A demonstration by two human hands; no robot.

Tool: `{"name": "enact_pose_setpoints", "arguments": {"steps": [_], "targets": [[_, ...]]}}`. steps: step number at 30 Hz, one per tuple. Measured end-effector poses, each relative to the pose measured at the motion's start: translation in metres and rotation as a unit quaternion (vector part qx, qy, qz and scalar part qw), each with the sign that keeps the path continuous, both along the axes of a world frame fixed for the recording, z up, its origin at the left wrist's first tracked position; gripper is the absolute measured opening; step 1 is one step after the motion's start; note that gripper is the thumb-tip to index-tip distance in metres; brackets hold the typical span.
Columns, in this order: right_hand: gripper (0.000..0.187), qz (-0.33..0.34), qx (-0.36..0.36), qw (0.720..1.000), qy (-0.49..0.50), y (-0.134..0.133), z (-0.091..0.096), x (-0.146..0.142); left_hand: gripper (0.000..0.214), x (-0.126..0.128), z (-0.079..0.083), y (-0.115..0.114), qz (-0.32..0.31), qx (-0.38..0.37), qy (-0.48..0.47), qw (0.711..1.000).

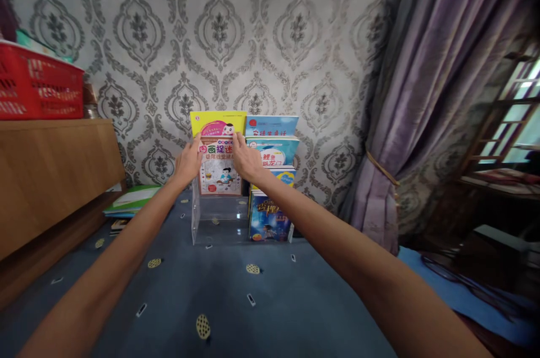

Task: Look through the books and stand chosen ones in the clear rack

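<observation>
Fingers, left hand (188,162): closed on the upper left edge of the picture book; how far they wrap behind it cannot be told.
Fingers, right hand (248,161): clamped at the upper right edge, thumb and index close together; knuckles beside the neighbouring column.
Picture book (220,175): one, white and reddish cover facing out, upright between both hands, in the left column of the rack; whether its lower edge bears on a tier cannot be told.
Handling, as judged: matched hold at both edges, top kept level, so neither corner snags; light pressure, as a thin cover would probably bend.
Yellow book (219,122): directly behind, top showing; best left unpushed.
Transparent rack (219,209): stepped, lower left tiers visible beneath the picture book; likely light, so a straight, gentle movement should avoid tipping it.
Right column: light-blue book (274,123) at back, teal book (275,150) ahead, dark-blue book (270,220) lowest; right wrist best kept high, off these covers.
Patterned cloth (312,290): dark blue, under the rack.
Red basket (42,82): on wooden cabinet (54,167), far left.
</observation>
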State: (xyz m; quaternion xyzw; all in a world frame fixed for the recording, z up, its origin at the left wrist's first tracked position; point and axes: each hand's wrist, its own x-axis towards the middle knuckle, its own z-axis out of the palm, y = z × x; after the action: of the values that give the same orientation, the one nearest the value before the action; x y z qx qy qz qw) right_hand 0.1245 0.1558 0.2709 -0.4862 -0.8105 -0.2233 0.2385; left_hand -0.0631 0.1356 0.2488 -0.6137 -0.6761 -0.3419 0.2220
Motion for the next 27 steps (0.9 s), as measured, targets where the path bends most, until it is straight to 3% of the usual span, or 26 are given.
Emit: {"name": "enact_pose_setpoints", "arguments": {"steps": [9, 15, 19, 27], "targets": [[0.081, 0.025, 0.009, 1.0, -0.01, -0.01, -0.012, 0.007, 0.062, -0.004, -0.004, 0.002, -0.013, 0.018, 0.003, 1.0], [0.076, 0.026, 0.001, 1.0, -0.014, -0.009, -0.023, 0.009, 0.064, -0.004, -0.005, 0.001, -0.033, 0.026, -0.007, 0.999], [0.068, 0.019, -0.018, 1.0, -0.002, -0.013, -0.022, 0.01, 0.07, -0.005, -0.015, 0.0, -0.04, 0.031, -0.042, 0.998], [0.053, 0.007, -0.036, 0.999, 0.004, -0.015, -0.025, 0.008, 0.05, -0.009, -0.039, 0.014, -0.083, 0.048, -0.079, 0.992]]}}
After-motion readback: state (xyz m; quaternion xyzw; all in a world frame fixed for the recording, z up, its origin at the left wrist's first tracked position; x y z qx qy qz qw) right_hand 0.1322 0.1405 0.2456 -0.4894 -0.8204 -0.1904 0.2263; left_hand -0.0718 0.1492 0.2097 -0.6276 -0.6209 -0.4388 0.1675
